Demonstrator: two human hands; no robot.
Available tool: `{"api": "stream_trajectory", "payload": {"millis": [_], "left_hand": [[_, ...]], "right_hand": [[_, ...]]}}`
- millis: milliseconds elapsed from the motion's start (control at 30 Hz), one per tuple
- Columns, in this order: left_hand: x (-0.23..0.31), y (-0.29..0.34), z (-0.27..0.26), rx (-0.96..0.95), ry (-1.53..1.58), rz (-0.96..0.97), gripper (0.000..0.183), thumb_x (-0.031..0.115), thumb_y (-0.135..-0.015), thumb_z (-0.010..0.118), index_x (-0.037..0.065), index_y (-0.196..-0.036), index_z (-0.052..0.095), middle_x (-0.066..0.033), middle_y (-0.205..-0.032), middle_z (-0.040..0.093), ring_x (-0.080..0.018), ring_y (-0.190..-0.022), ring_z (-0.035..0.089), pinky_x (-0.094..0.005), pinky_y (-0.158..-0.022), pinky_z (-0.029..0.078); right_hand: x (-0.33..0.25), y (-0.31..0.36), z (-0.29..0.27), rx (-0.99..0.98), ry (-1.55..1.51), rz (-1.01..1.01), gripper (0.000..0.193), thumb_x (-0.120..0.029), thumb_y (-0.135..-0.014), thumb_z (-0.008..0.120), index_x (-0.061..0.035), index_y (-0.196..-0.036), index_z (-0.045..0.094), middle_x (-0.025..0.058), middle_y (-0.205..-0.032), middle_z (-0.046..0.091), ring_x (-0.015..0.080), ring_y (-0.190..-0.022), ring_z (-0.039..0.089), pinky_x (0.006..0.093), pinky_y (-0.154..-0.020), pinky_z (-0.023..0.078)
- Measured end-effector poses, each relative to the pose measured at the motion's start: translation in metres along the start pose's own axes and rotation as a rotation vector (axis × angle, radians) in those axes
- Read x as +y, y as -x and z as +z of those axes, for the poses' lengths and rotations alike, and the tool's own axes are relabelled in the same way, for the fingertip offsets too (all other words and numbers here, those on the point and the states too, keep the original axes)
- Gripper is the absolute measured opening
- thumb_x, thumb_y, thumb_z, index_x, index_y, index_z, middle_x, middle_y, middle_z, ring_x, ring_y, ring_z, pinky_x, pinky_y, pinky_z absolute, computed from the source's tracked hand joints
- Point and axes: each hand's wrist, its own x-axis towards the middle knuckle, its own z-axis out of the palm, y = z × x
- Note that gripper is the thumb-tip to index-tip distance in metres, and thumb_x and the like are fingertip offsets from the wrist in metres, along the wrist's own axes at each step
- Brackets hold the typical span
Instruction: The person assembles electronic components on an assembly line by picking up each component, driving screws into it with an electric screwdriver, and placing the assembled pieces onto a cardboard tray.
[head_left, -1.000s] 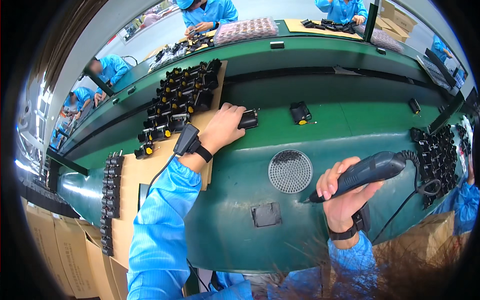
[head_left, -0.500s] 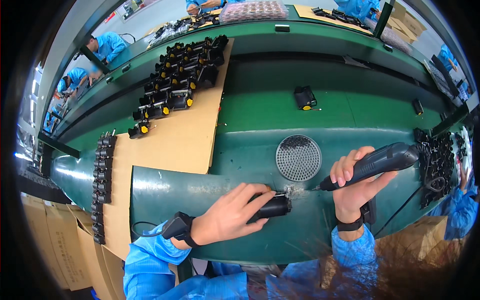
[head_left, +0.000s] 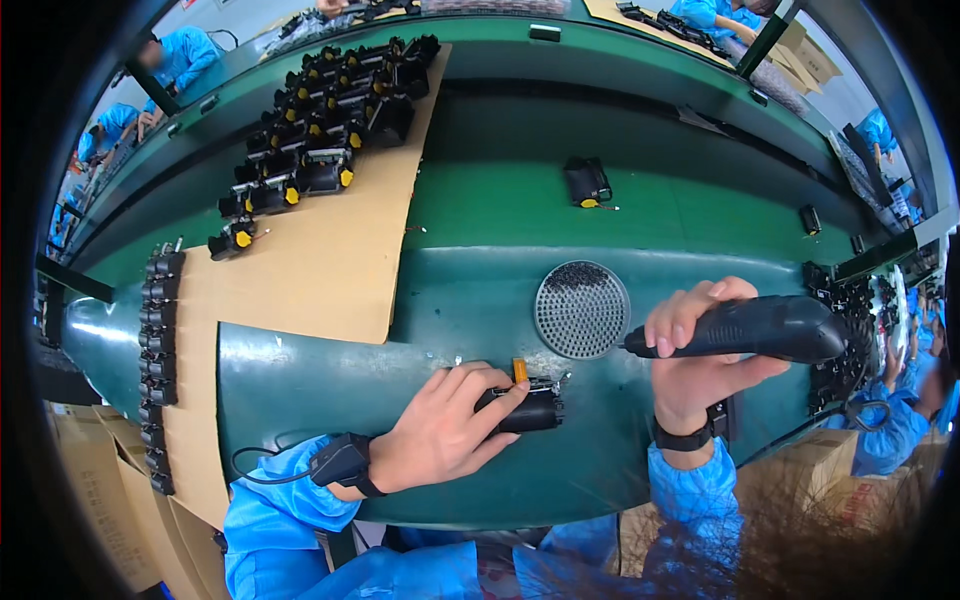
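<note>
My left hand [head_left: 447, 425] grips a black cylindrical plastic part [head_left: 538, 406] lying on the green work surface. A small orange-yellow tab [head_left: 519, 370] sticks up from that part beside my fingertips. In my right hand [head_left: 697, 345] is a black electric screwdriver [head_left: 765, 330], held level with its tip pointing left. The tip is at the right rim of a round grey tray of small holes [head_left: 583, 322]. Small dark screws [head_left: 580, 275] are heaped in the tray's far part. Whether a screw sits on the tip is too small to tell.
Brown cardboard [head_left: 300, 285] on the left bears rows of black parts with yellow tabs [head_left: 325, 130] and a column of black parts [head_left: 160, 365]. One similar part [head_left: 588, 183] lies on the far green surface. More black parts [head_left: 825, 350] are at the right edge. Co-workers in blue sit beyond.
The screwdriver has moved up and left relative to the bench, its tip now at the screw tray. My left hand keeps hold of the black part, whose orange tab now shows more. The view has shifted.
</note>
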Motion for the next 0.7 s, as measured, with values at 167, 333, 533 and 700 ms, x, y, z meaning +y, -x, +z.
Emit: {"api": "stream_trajectory", "payload": {"millis": [167,333,533,700], "left_hand": [[-0.008,0.005,0.003,0.019,0.028,0.007,0.065,0.023,-0.079,0.085,0.005,-0.137,0.063,-0.0104,-0.12,0.058,-0.031,-0.111,0.06,-0.0417,-0.087,0.05],[-0.008,0.009,0.001,0.003,0.046,-0.004,0.066,0.025,-0.08,0.085,0.006,-0.139,0.062,-0.0097,-0.119,0.058,-0.0301,-0.111,0.06,-0.0416,-0.088,0.049],[-0.008,0.011,0.002,-0.012,0.079,-0.023,0.067,0.025,-0.08,0.084,0.007,-0.14,0.061,-0.0095,-0.12,0.058,-0.0297,-0.112,0.059,-0.0417,-0.089,0.049],[-0.008,0.009,0.002,-0.026,0.083,-0.025,0.065,0.025,-0.081,0.083,0.008,-0.139,0.062,-0.0097,-0.12,0.058,-0.0296,-0.112,0.059,-0.042,-0.091,0.049]], "right_hand": [[0.025,-0.001,0.001,-0.025,0.042,0.009,0.096,-0.1,-0.079,0.029,-0.0086,-0.104,0.048,0.003,-0.064,0.048,0.0141,-0.049,0.047,0.0303,-0.047,0.043],[0.03,-0.002,-0.007,0.005,0.044,0.001,0.093,-0.098,-0.081,0.034,-0.0085,-0.103,0.049,0.0027,-0.065,0.048,0.0145,-0.05,0.049,0.0302,-0.046,0.042],[0.037,-0.003,-0.011,0.0,0.02,0.016,0.092,-0.096,-0.083,0.036,-0.0081,-0.104,0.05,0.0033,-0.068,0.049,0.0148,-0.05,0.049,0.0302,-0.046,0.042],[0.036,-0.003,-0.013,-0.012,0.054,0.027,0.092,-0.097,-0.081,0.038,-0.0081,-0.102,0.049,0.0032,-0.067,0.048,0.0149,-0.051,0.05,0.0304,-0.047,0.042]]}}
